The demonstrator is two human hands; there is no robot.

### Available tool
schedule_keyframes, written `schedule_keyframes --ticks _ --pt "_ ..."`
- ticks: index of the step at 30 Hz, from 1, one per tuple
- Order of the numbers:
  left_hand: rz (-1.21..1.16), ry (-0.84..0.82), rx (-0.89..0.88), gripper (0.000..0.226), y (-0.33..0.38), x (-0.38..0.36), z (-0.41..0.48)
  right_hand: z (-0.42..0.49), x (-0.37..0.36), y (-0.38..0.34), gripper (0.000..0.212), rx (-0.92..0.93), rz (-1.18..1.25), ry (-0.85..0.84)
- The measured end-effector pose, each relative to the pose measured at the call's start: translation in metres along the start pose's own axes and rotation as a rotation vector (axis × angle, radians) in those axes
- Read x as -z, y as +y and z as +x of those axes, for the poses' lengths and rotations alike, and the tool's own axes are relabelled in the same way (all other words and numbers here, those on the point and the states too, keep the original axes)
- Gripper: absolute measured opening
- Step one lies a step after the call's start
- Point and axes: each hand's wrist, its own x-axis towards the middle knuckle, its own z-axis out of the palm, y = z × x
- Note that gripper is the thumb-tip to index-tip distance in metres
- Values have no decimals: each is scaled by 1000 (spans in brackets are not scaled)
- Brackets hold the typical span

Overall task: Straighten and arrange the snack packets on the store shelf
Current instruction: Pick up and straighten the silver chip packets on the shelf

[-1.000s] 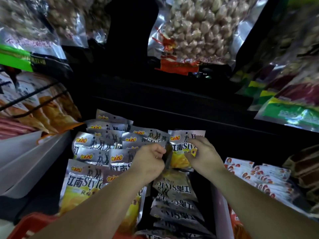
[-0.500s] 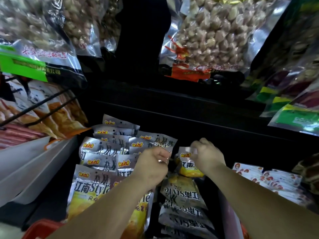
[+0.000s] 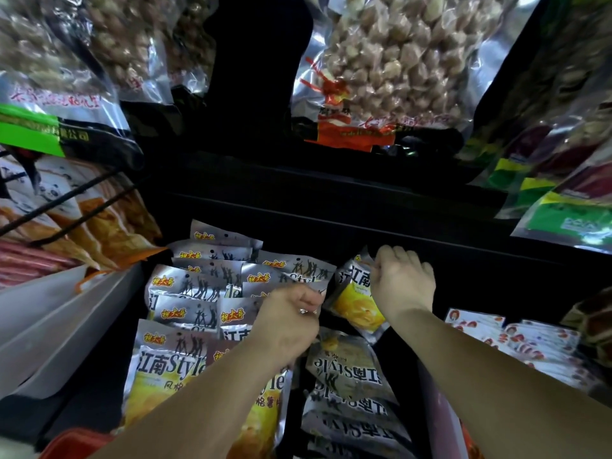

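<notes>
Silver and yellow snack packets fill a dark shelf bin. A left stack [image 3: 198, 293] stands in overlapping rows, labels upright. A right row [image 3: 351, 376] lies with labels upside down. My right hand [image 3: 402, 281] grips the top edge of one silver-yellow packet [image 3: 356, 301], tilted, at the back of the right row. My left hand [image 3: 288, 321] is curled at the right edge of the left stack, its fingers pinching the edge of a packet there.
Large bags of nuts [image 3: 390, 71] hang above. Brown snack bags behind wire rods [image 3: 82, 207] and a white divider [image 3: 56, 323] sit at the left. White and red sachets [image 3: 516, 342] lie at the right. A red basket edge [image 3: 76, 445] shows at bottom left.
My right hand has carried the packet up and back toward the rear of the right row and tilted it. My left hand has stayed at the edge of the left stack.
</notes>
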Motion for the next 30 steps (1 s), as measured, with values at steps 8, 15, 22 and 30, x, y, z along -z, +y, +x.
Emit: schedule_keyframes --ticks 8,15,22,30 --pt "50 -23 -41 39 22 9 -26 -29 69 1 10 130 143 -159" --pt "-33 -18 -235 31 73 28 -94 -70 191 -28 31 272 276 -188" --pt "-187 56 -342 36 116 68 -164 -134 243 -45 39 -32 700 3" --pt "-346 86 -217 16 121 95 -213 -169 241 -68 21 -334 1493 -421"
